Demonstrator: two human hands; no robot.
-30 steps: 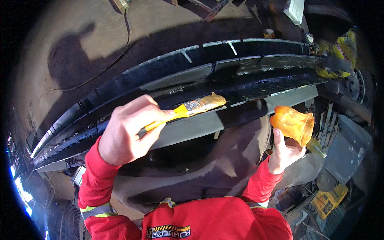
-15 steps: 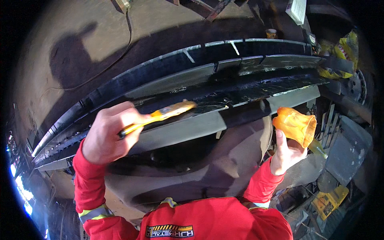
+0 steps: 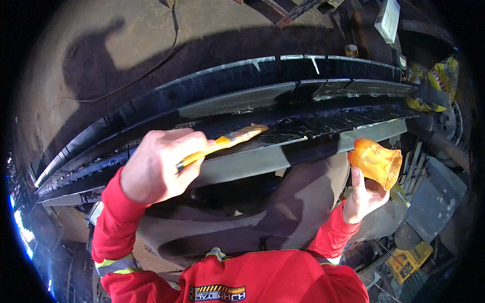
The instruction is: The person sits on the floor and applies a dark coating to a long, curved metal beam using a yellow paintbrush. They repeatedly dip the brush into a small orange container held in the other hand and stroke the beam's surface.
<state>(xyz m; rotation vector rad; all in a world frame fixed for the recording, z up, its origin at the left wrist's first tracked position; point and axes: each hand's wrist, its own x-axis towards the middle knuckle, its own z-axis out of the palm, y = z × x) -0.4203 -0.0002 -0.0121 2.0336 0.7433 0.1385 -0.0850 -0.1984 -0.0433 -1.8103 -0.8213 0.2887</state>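
Left hand (image 3: 159, 164): my fingers are clenched round the yellow handle of the brush (image 3: 225, 144); the fist sits in front of the beam's near edge.
Brush: it slants up to my right, bristle end lying on the dark wet strip of the beam (image 3: 262, 103).
Right hand (image 3: 364, 197): I grip the orange cup (image 3: 375, 161) from below, fingers wrapped on its lower part; it is tilted, mouth toward my right, just off the beam's near edge.
Beam: a long dark steel section running left to right in front of me, part black and glossy, part grey.
Around: a cable (image 3: 151, 65) trails over the dusty floor behind the beam; a white box (image 3: 388, 19) lies at the far right; a yellow bag (image 3: 434, 81) sits by the beam's right end; scrap and a yellow tool (image 3: 406, 262) lie at lower right.
In the way: my left fist covers most of the handle and a stretch of the beam.
Hard to make out: what is in the cup, I cannot tell; the bristles blur into the wet surface; under the beam all is shadow; the left end bends into the dark rim.
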